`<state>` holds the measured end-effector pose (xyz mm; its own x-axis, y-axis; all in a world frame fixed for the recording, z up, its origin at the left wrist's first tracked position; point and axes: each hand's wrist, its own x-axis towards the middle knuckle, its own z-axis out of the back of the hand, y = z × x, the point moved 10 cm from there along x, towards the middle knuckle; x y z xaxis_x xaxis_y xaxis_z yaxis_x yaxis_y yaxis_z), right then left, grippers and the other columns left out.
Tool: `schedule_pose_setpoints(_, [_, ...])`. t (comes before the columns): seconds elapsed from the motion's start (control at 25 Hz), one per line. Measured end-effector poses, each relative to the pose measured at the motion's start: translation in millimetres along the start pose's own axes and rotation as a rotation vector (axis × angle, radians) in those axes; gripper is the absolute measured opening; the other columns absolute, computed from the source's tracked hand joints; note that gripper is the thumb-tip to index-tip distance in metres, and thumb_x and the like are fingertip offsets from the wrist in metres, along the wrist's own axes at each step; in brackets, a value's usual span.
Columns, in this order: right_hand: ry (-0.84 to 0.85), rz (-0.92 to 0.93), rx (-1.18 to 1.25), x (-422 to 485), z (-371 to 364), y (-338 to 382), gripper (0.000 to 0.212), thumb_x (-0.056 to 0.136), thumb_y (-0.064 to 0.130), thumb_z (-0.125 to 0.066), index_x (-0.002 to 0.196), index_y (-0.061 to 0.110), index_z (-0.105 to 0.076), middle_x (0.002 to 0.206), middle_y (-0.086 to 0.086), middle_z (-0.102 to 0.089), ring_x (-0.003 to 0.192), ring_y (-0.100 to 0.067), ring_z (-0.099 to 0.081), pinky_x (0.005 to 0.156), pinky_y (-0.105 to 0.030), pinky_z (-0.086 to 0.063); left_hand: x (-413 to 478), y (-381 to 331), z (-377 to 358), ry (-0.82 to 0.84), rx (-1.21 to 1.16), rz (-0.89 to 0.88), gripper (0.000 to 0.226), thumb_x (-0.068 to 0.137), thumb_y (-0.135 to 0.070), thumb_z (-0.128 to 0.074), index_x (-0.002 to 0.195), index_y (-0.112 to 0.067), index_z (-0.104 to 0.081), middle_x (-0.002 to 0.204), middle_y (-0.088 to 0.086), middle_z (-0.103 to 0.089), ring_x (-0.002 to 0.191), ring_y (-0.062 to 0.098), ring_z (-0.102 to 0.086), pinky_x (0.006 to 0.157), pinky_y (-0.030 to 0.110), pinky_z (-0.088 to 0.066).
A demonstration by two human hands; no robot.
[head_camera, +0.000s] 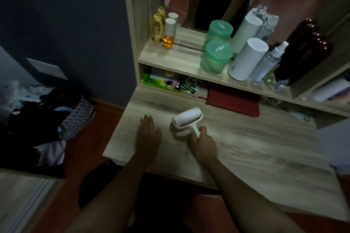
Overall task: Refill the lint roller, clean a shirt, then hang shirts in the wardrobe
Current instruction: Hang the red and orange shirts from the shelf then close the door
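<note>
Gripping the short handle of the white lint roller (186, 122), the right hand (203, 144) has fingers closed round it while the roller rests on the pale wood dressing-table top (246, 149), below the shelf (180, 64); the left hand (148, 134) lies flat and empty just beside it, fingers spread. Step in hand looks like the refill, barely begun. Next move likely calls for the left hand to steady or open the roller's cover and for a fresh roll; the white cylinder (248, 58) on the shelf may be one, cannot tell.
</note>
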<state>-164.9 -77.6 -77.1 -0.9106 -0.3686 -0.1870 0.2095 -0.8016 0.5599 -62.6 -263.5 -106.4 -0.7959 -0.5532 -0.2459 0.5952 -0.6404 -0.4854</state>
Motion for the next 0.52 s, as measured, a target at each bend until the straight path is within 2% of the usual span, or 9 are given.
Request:
schedule_pose_setpoints(0.08, [-0.032, -0.009, 0.044, 7, 5, -11, 0.038, 0.094, 0.044, -0.042, 0.110, 0.010, -0.048, 0.104, -0.013, -0.062, 0.093, -0.032, -0.060, 0.075, -0.036, -0.046, 9, -12, -13, 0.001, 0.116, -0.030, 0.059, 0.089, -0.031, -0.031, 0.127, 0.011, -0.049, 0.133, 0.031, -0.049, 0.121, 0.045, -0.050, 0.087, 0.055, -0.050])
schedule_pose_setpoints(0.16, [-0.064, 0.030, 0.001, 15, 8, -16, 0.037, 0.095, 0.039, -0.043, 0.109, 0.006, -0.052, 0.109, -0.015, -0.056, 0.099, -0.032, -0.055, 0.080, -0.037, -0.044, 13, -20, -19, 0.003, 0.172, -0.006, 0.058, 0.096, -0.035, -0.031, 0.142, 0.001, -0.031, 0.151, 0.022, -0.028, 0.139, 0.036, -0.027, 0.106, 0.051, -0.032])
schedule_pose_setpoints(0.2, [-0.064, 0.050, -0.054, 18, 7, -16, 0.039, 0.095, 0.040, -0.042, 0.109, 0.006, -0.053, 0.109, -0.015, -0.056, 0.100, -0.031, -0.054, 0.081, -0.039, -0.044, 16, -19, -21, -0.021, 0.189, 0.024, 0.060, 0.097, -0.036, -0.029, 0.146, -0.003, -0.021, 0.156, 0.018, -0.017, 0.144, 0.032, -0.015, 0.111, 0.049, -0.023])
schedule_pose_setpoints(0.28, [-0.055, 0.067, -0.150, 21, 5, -15, 0.043, 0.095, 0.045, -0.040, 0.110, 0.007, -0.053, 0.110, -0.013, -0.056, 0.102, -0.030, -0.053, 0.084, -0.040, -0.043, 17, -20, -22, -0.069, 0.229, 0.028, 0.062, 0.098, -0.039, -0.026, 0.148, -0.007, -0.011, 0.158, 0.014, -0.006, 0.146, 0.029, -0.005, 0.114, 0.047, -0.014])
schedule_pose_setpoints(0.36, [-0.100, 0.048, -0.171, 18, 12, -12, 0.048, 0.093, 0.050, -0.041, 0.114, 0.009, -0.053, 0.113, -0.011, -0.056, 0.105, -0.028, -0.052, 0.086, -0.040, -0.041, 15, -19, -20, -0.042, 0.189, 0.015, 0.062, 0.099, -0.039, -0.026, 0.148, -0.006, -0.008, 0.158, 0.014, -0.004, 0.146, 0.029, -0.002, 0.115, 0.047, -0.011])
schedule_pose_setpoints(0.44, [-0.217, 0.058, -0.152, 13, 31, 2, 0.052, 0.090, 0.053, -0.043, 0.116, 0.009, -0.053, 0.111, -0.009, -0.056, 0.103, -0.026, -0.052, 0.085, -0.039, -0.040, 14, -20, -3, -0.042, 0.092, 0.006, 0.062, 0.099, -0.037, -0.028, 0.148, -0.004, -0.009, 0.158, 0.016, -0.005, 0.146, 0.029, -0.003, 0.115, 0.045, -0.012])
schedule_pose_setpoints(0.52, [-0.284, 0.186, -0.050, 10, 53, 43, 0.054, 0.088, 0.053, -0.038, 0.113, 0.008, -0.054, 0.106, -0.011, -0.058, 0.097, -0.026, -0.054, 0.082, -0.037, -0.041, 15, -27, 38, -0.124, 0.022, -0.042, 0.060, 0.099, -0.033, -0.034, 0.147, -0.004, -0.015, 0.157, 0.017, -0.012, 0.145, 0.028, -0.008, 0.114, 0.042, -0.017])
